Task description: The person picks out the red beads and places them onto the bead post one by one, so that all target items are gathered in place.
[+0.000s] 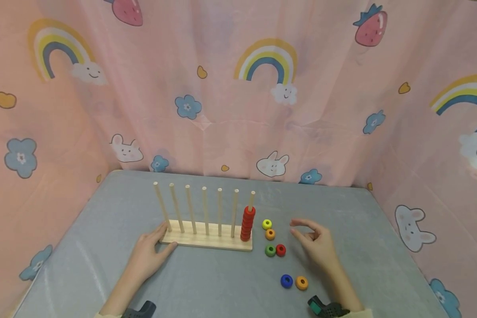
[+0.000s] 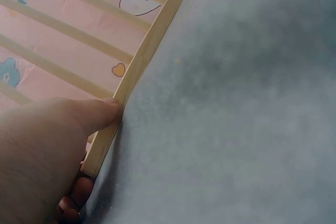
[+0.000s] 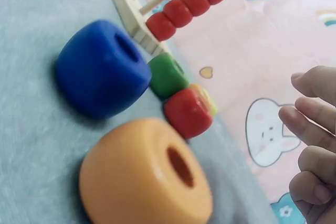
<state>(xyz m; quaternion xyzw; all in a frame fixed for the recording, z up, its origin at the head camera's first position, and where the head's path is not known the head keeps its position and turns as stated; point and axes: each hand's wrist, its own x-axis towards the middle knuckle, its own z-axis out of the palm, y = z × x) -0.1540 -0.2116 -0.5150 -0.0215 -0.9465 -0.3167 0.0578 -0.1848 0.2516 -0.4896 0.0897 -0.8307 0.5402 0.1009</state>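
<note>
A wooden peg rack (image 1: pixel 206 240) with several upright pegs stands on the table. Red beads (image 1: pixel 247 224) are stacked on its rightmost peg. My left hand (image 1: pixel 146 256) grips the left end of the base, the thumb (image 2: pixel 100 113) along the front edge and the other fingers round the end. Over the table to the right of the loose beads, my right hand (image 1: pixel 316 243) holds nothing, thumb and forefinger apart. Nearest to it are a red bead (image 1: pixel 280 250), a green bead (image 1: pixel 270 251), an orange bead (image 1: pixel 270 234) and a yellow bead (image 1: pixel 266 224).
Closer to me lie a blue bead (image 1: pixel 286 281) and a light orange bead (image 1: pixel 301 283), side by side. The table (image 1: pixel 214 282) has a grey cloth top. A pink patterned curtain (image 1: pixel 230 141) hangs behind it and along both sides.
</note>
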